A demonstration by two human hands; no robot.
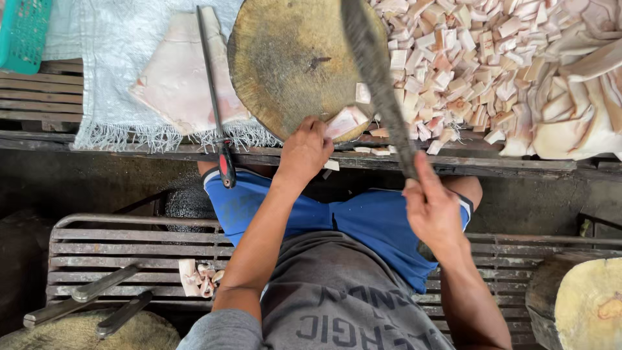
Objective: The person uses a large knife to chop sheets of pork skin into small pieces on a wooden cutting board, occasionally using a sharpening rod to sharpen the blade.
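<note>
Two bare hands work at the near edge of a wooden desk (pixel 453 165). The right hand (pixel 433 210) is closed around the handle of a long cleaver (pixel 379 78), whose dark blade rises away from the person, over the round chopping block (pixel 291 61) and the heap beside it. The left hand (pixel 304 150) rests with curled fingers on the block's near rim, touching a pale slab of pork skin (pixel 346 122) that lies at that rim; whether it grips the slab cannot be told. To the right of the block a wide heap of diced pork skin (pixel 453 58) spreads over the desk, with larger uncut sheets (pixel 576 110) at its far right. Left of the block a sharpening steel (pixel 212 91) with a red and black handle lies across another pale sheet on a white woven cloth (pixel 103 84). Blue shorts (pixel 376 223) and a slatted bench (pixel 116 249) show below.
</note>
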